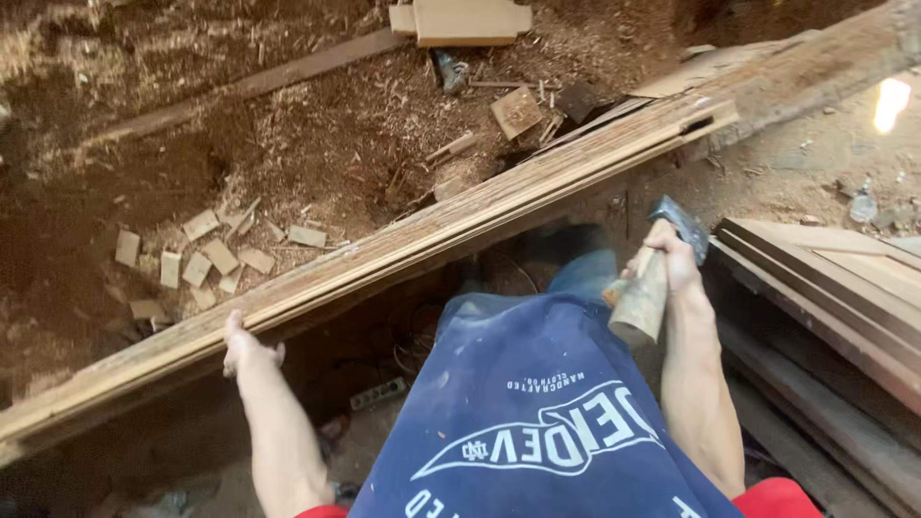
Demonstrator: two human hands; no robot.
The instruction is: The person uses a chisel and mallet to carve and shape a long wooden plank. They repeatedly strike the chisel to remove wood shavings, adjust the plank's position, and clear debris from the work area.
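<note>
A long rough wooden plank [480,206] runs diagonally from the lower left to the upper right. My left hand [245,347] grips its near edge toward the left end. My right hand [672,259] is closed around the wooden handle of a hammer [645,288]; the dark metal head [683,225] points up and the handle end hangs down toward my body. The hammer sits just below the plank's right half, apart from it.
Several small wooden offcuts [201,264] lie on the sawdust-covered ground to the left. A stack of framed wooden boards [835,288] lies at the right. More blocks [465,19] and scraps [516,110] lie beyond the plank. My blue apron [537,412] fills the bottom centre.
</note>
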